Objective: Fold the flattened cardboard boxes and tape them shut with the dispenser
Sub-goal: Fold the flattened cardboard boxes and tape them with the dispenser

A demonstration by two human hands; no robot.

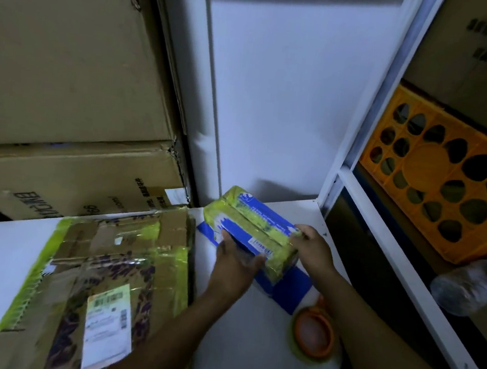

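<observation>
I hold a small blue box (258, 223) wrapped in yellow-green tape above the white table (250, 348). My left hand (233, 265) grips its near left corner, thumb on top. My right hand (312, 244) pinches its right end. Under the box lies a flat blue cardboard piece (291, 290). The tape dispenser (314, 334), orange with a yellow-green tape roll, rests on the table by my right forearm. A larger brown box (102, 275) sealed with yellow-green tape and bearing a white label sits at the left.
Big brown cartons (68, 78) are stacked at the left against the white wall. A white shelf frame (381, 227) stands at the right, holding an orange crate (445, 180) and a clear plastic bottle (470, 283).
</observation>
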